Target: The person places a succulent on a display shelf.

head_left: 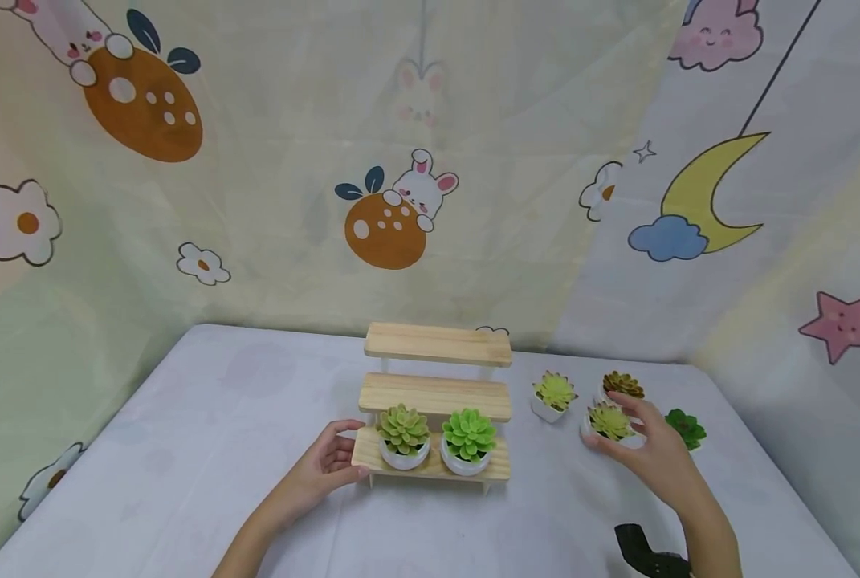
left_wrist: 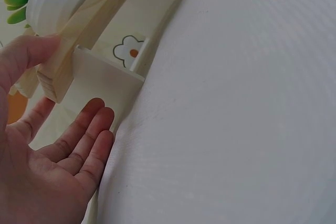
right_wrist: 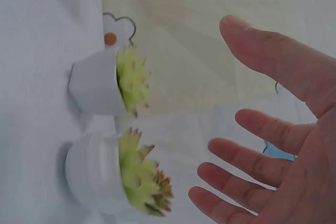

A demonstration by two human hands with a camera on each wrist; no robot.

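Observation:
My left hand [head_left: 328, 459] grips the left end of the lowest board of a three-tier wooden stand [head_left: 437, 393]. In the left wrist view the thumb lies on the board [left_wrist: 59, 74], the index finger reaches beneath, and the other fingers are loosely bent. Two succulents in round white pots, one yellow-green [head_left: 403, 429] and one bright green [head_left: 469, 435], stand on that lowest tier. At the right, my right hand [head_left: 657, 449] spreads over a pale yellow-green potted succulent [head_left: 609, 421]. The right wrist view shows its fingers apart from that pot [right_wrist: 94, 174], holding nothing.
Near my right hand stand a pale succulent in an angular white pot [head_left: 554, 393], a reddish-brown one [head_left: 623, 384] and a dark green one [head_left: 686, 429], partly hidden. A black curved object [head_left: 646, 554] lies by the right forearm. Printed cloth [head_left: 271, 201] hangs behind the white table [head_left: 256, 385].

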